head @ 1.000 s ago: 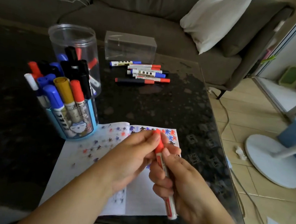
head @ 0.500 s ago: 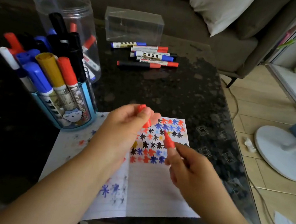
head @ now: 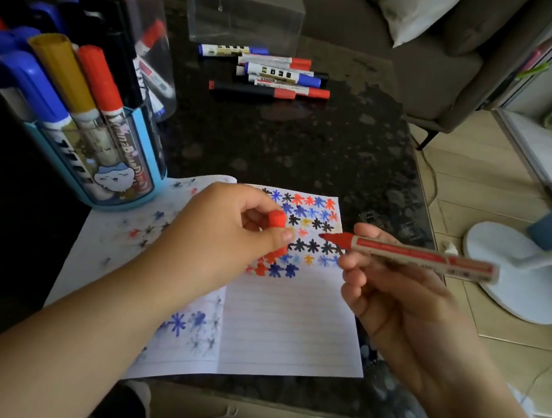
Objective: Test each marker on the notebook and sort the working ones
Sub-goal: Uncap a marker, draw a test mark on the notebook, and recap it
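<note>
Uncapped since a second ago, the red marker [head: 409, 255] lies pinched in my right hand [head: 392, 289], tip hovering above the notebook [head: 290, 319], while my left hand [head: 227, 234] pinches its cap [head: 277, 219] over the same page, ready for testing.

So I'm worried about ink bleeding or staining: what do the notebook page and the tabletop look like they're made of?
Notebook: thin, matte, ruled white paper; ink seems to ghost through on its left page. Tabletop: dark speckled, glossy surface, probably polished stone or a glass-covered top, judging by its reflections.
</note>
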Available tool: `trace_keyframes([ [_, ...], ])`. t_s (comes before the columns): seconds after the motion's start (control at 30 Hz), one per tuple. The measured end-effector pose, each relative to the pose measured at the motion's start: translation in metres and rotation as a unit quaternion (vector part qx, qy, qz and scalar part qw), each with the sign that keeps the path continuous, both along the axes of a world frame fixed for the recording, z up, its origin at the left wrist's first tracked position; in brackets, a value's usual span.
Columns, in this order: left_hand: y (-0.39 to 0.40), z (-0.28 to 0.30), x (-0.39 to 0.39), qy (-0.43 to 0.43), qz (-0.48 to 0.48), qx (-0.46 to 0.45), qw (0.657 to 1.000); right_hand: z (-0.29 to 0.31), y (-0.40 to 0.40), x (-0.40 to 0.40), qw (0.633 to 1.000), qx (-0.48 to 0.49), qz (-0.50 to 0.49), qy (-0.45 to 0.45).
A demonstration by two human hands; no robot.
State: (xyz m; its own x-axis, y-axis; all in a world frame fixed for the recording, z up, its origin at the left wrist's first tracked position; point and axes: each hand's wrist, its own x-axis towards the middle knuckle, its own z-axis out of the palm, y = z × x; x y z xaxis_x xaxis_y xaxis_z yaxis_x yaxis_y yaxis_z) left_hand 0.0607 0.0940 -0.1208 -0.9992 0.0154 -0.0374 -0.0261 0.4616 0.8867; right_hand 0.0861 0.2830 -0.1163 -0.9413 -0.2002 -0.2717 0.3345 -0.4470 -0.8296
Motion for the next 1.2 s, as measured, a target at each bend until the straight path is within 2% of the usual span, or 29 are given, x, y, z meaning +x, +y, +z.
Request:
trace_keyframes([
  [0.07, 0.002, -0.001, 0.001, 0.006, -0.01, -0.018, 1.0, -0.004, 0.0, 0.001, 0.992, 0.114, 0.015, 0.047],
  [0.13, 0.003, -0.002, 0.002, 0.007, -0.016, -0.036, 0.999, -0.01, -0.001, 0.002, 0.955, 0.28, 0.013, 0.098],
  [0.17, 0.003, -0.004, 0.002, 0.007, -0.018, -0.045, 0.999, -0.012, -0.002, 0.001, 0.936, 0.332, 0.008, 0.12],
  [0.27, 0.004, -0.006, 0.003, 0.009, -0.024, -0.064, 0.998, -0.016, -0.006, -0.001, 0.912, 0.387, -0.009, 0.137],
  [0.37, 0.006, -0.009, 0.003, 0.021, -0.033, -0.086, 0.995, -0.022, -0.007, -0.006, 0.894, 0.418, -0.012, 0.163],
  [0.6, 0.007, -0.013, 0.002, 0.037, -0.049, -0.121, 0.991, -0.04, -0.01, -0.01, 0.873, 0.422, -0.061, 0.237],
  [0.97, 0.008, -0.015, -0.002, 0.025, -0.052, -0.142, 0.988, -0.046, -0.008, -0.011, 0.854, 0.445, -0.036, 0.268],
  [1.2, 0.008, -0.014, -0.002, 0.019, -0.05, -0.134, 0.99, -0.047, -0.005, -0.011, 0.852, 0.44, -0.053, 0.278],
])
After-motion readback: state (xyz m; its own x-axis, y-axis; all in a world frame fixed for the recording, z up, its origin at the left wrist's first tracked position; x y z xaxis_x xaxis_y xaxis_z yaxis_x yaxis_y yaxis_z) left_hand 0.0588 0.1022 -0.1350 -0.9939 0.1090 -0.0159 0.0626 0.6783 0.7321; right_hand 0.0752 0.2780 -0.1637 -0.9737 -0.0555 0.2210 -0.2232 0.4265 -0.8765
